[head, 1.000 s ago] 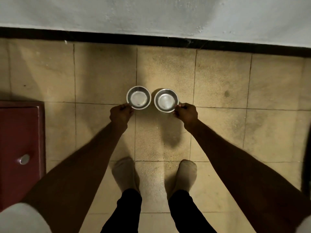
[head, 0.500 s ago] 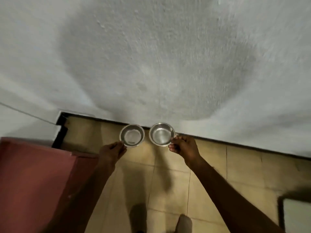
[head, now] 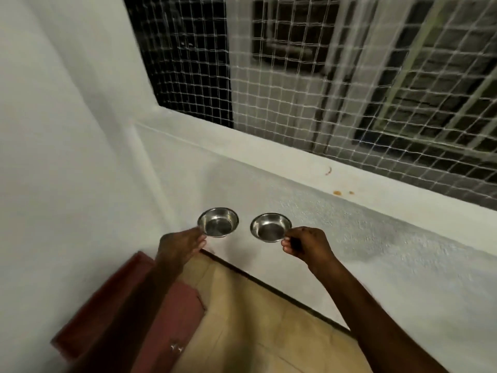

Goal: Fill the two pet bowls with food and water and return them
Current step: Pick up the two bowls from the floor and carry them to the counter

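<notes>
Left hand [head: 180,244] pinches steel bowl [head: 218,222] (fingertips blurred); contents unclear.

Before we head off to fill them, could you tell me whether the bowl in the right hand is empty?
Empty: the right bowl, pinched at its rim by the right hand, shows only bare shiny metal inside.

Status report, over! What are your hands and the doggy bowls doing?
Left hand pinching left bowl by its rim. Right hand pinching right bowl. Both bowls look empty, held apart. Nothing in the way.
</notes>
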